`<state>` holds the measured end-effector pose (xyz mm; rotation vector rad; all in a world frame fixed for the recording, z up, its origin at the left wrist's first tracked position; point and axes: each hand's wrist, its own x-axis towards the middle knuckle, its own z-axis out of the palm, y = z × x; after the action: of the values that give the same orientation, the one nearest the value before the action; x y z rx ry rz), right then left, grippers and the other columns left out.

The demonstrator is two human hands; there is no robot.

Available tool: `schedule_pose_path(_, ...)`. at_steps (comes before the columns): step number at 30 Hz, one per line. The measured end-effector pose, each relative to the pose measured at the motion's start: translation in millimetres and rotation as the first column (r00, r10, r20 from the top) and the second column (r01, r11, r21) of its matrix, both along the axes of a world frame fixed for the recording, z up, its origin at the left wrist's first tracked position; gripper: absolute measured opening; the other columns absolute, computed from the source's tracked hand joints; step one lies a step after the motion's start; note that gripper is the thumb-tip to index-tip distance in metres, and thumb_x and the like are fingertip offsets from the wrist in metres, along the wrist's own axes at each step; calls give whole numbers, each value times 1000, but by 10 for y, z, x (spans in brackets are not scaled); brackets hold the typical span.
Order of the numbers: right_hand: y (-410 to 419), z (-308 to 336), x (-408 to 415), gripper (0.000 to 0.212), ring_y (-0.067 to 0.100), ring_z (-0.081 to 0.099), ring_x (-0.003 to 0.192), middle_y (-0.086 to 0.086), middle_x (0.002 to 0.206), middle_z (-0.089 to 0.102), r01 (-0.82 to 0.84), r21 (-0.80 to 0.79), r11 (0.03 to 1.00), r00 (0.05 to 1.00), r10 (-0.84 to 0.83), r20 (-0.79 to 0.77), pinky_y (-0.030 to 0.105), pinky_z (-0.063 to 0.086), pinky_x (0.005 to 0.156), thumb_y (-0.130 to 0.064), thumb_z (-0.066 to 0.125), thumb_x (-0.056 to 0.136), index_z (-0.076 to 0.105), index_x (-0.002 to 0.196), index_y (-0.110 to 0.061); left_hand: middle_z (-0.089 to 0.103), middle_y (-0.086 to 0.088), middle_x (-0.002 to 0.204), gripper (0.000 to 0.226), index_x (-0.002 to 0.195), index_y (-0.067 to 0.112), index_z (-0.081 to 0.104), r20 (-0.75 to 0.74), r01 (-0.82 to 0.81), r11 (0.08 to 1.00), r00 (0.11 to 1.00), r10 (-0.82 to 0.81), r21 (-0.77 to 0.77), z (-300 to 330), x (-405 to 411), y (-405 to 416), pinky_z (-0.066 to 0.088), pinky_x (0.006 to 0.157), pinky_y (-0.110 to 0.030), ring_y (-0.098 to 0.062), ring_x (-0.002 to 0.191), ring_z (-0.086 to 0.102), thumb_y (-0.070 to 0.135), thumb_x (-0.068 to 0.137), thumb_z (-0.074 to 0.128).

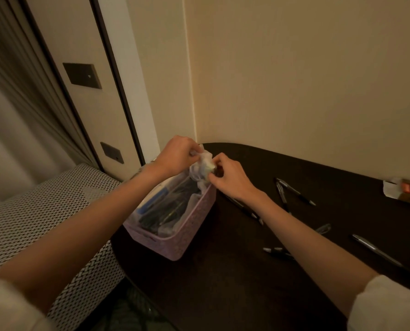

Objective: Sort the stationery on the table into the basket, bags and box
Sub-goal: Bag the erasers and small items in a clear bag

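Over the pink basket's (175, 244) far corner, left hand (175, 156) and right hand (230, 177) pinch a thin plastic bag (202, 167); limp, light, probably tearable, best gripped at its gathered neck

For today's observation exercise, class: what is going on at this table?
A person stands at a dark table, both hands raised over a pink basket already packed with stationery. The left hand and right hand pinch a thin clear plastic bag at the basket's far end. Several pens lie loose on the table, not yet sorted.
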<state>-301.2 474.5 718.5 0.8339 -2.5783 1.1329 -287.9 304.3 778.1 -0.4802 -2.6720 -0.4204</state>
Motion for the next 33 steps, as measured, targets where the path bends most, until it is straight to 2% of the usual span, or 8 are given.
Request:
schedule_pose_path(4, 1, 29, -66, 14, 15, 57, 81, 3, 91, 60, 114, 6, 994, 991, -113, -76, 30, 49, 71, -23, 70, 82, 69, 91, -13, 72, -14, 102, 22, 107, 5, 72, 72, -19, 999, 997, 22, -36, -12, -54, -46, 43, 73, -25, -23, 86, 65, 11, 87, 65)
schedule_pose_path(10, -87, 137, -145, 18, 20, 64, 81, 4, 88, 68, 159, 166, 973, 987, -162, 3, 44, 55, 73, -20, 74, 77, 68, 91, -11, 67, -10, 113, 48, 126, 6, 61, 258, 47, 987, 966, -6, -153, 83, -32, -93, 49, 82, -30, -21, 95, 62, 18, 81, 72)
schedule_pose_path(14, -148, 144, -123, 15, 26, 62, 89, 8, 94, 65, 205, 197, 959, 979, -198, -53, 42, 53, 75, -12, 71, 76, 66, 90, -9, 67, -10, 109, 46, 119, 7, 64, 207, 56, 979, 978, -14, -198, 42, -70, -116, 48, 84, -36, -25, 97, 62, 20, 77, 78)
schedule_pose_path(18, -122, 104, -162, 7, 22, 66, 77, 6, 81, 68, 169, 163, 972, 985, -174, 20, 40, 56, 69, -16, 73, 75, 71, 79, -11, 64, -12, 102, 30, 110, 7, 65, 110, 77, 974, 992, -54, -212, -33, -106, -55, 34, 73, -27, -26, 93, 58, 17, 82, 71)
schedule_pose_path(21, -74, 117, -175, 9, 17, 65, 67, 5, 72, 68, 128, 178, 976, 990, -137, 39, 41, 57, 65, -15, 68, 78, 74, 73, -10, 62, -11, 100, 25, 104, 6, 65, 69, 87, 970, 995, -73, -226, -69, -128, -12, 33, 73, -27, -27, 91, 58, 15, 82, 71)
schedule_pose_path(26, -40, 152, -164, 8, 14, 65, 72, -1, 77, 69, 108, 196, 975, 988, -128, 91, 40, 58, 69, -15, 70, 81, 77, 82, -10, 66, -8, 111, 40, 116, 8, 66, 95, 50, 972, 995, -28, -231, -88, -141, -65, 43, 86, -32, -23, 100, 59, 23, 80, 75)
schedule_pose_path(30, -52, 164, -184, 11, 14, 66, 77, 3, 80, 72, 145, 151, 978, 970, -171, 175, 41, 58, 76, -17, 77, 77, 77, 83, -8, 67, -9, 108, 38, 115, 9, 67, 123, 60, 967, 992, -30, -246, -132, -128, -97, 40, 82, -28, -23, 97, 60, 24, 81, 75)
schedule_pose_path(33, -72, 193, -211, 20, 17, 67, 81, 4, 82, 72, 187, 136, 973, 943, -217, 252, 41, 57, 77, -23, 81, 73, 76, 84, -8, 66, -8, 113, 40, 120, 10, 65, 115, 46, 962, 993, -16, -267, -137, -121, -101, 41, 87, -31, -23, 102, 59, 23, 82, 74)
